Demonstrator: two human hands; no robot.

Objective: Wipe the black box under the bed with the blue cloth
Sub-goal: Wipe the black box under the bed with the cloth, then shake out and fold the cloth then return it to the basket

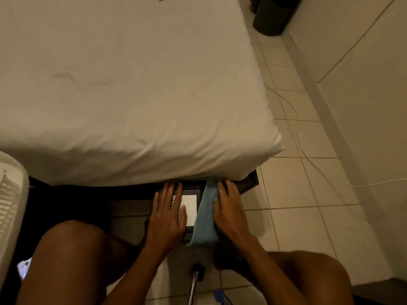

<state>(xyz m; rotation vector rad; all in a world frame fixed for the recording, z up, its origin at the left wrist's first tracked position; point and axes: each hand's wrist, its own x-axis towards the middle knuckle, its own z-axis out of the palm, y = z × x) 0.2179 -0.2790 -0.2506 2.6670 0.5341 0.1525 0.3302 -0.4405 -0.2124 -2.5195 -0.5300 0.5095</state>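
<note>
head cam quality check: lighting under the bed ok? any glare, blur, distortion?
Head view: dim, warm light; the gap under the bed is deep shadow, so the black box barely separates from it; its white label is blown out; the blue cloth reads clearly, slightly soft; wide-angle bending shows in the floor tile lines.

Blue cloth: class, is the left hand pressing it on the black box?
No, the right hand presses the cloth on the box; the left hand rests flat beside it.
</note>
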